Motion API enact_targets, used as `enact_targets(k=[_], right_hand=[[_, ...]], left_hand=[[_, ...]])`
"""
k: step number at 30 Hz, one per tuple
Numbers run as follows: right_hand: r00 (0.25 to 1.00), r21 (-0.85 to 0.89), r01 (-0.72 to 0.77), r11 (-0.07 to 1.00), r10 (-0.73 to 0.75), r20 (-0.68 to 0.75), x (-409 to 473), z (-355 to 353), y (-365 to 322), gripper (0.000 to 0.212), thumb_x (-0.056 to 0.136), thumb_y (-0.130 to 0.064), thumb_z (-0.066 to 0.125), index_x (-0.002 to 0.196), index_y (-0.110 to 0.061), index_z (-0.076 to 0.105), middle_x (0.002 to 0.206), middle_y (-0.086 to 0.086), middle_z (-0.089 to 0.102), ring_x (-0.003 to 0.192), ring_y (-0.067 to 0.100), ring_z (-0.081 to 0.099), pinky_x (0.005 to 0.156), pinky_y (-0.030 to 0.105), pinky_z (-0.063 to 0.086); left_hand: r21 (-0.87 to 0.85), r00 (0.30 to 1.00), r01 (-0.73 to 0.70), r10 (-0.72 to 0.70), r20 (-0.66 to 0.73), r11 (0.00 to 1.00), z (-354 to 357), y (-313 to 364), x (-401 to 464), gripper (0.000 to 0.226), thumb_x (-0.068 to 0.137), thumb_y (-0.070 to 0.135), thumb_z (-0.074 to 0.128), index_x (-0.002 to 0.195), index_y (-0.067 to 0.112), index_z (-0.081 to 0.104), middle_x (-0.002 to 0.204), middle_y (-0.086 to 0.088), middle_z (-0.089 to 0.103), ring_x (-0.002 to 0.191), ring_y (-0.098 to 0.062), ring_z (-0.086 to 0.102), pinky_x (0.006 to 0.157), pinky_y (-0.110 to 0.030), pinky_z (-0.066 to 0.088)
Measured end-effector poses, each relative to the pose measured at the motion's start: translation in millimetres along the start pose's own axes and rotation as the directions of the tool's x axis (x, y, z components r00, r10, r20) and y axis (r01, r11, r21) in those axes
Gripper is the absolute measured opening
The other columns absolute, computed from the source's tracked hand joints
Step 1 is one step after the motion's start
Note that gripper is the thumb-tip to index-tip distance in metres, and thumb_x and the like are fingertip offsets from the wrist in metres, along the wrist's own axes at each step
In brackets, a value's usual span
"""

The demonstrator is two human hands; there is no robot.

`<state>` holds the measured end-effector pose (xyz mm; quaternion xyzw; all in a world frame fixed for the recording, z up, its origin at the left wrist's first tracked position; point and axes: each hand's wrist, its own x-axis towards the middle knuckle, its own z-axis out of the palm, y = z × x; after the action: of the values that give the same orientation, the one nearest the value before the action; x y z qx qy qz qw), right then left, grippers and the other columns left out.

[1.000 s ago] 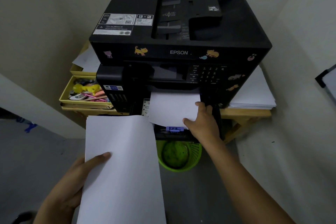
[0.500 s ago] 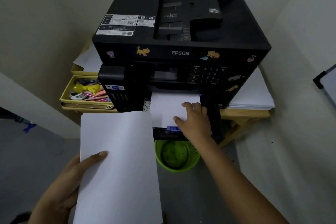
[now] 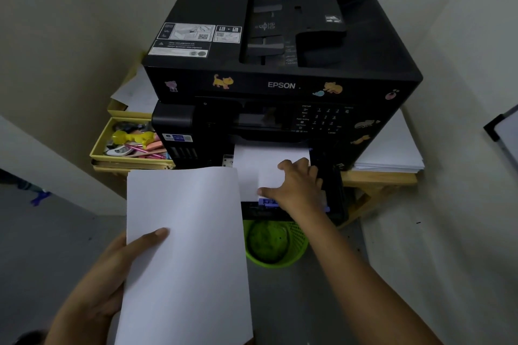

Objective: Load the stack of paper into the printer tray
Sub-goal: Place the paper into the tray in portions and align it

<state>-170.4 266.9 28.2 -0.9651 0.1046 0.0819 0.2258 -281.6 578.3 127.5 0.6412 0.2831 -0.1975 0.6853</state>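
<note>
White paper (image 3: pixel 263 168) in tray now lies under the right hand (image 3: pixel 297 187), shifted leftward.

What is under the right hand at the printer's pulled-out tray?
The right hand lies flat on white paper in the black tray; a blue-purple guide shows at the paper's near edge. The tray floor beneath is covered, so the paper's depth cannot be judged.

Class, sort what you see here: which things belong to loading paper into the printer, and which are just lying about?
Part of the job:
printer
tray
paper in tray
held stack
left hand
right hand

Lying about:
green bin
yellow box of stationery
paper pile, right of printer
</note>
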Motion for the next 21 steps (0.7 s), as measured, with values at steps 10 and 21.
enact_targets(k=[10, 21], right_hand=[[0.943, 0.303, 0.236, 0.923, -0.143, -0.299, -21, 10, 22, 0.046, 0.097, -0.059, 0.071, 0.130, -0.027, 0.069, 0.134, -0.006, 0.056, 0.130, 0.019, 0.047, 0.104, 0.038, 0.049], [0.983, 0.891, -0.036, 0.452, -0.146, 0.114, -84, -20, 34, 0.035, 0.100, -0.020, 0.079, 0.133, -0.021, 0.068, 0.127, -0.003, 0.079, 0.118, 0.016, 0.076, 0.101, 0.041, 0.064]], left_hand=[[-0.028, 0.998, -0.028, 0.029, 0.047, 0.999, 1, -7, 11, 0.028, 0.092, 0.014, 0.066, 0.117, 0.005, 0.067, 0.100, -0.025, 0.079, 0.078, -0.042, 0.077, 0.077, -0.051, 0.061], [0.031, 0.966, -0.058, 0.049, 0.253, 0.998, 65, -41, 37, 0.033, 0.099, 0.016, 0.062, 0.132, 0.018, 0.063, 0.118, -0.011, 0.078, 0.105, -0.035, 0.076, 0.088, -0.050, 0.062]])
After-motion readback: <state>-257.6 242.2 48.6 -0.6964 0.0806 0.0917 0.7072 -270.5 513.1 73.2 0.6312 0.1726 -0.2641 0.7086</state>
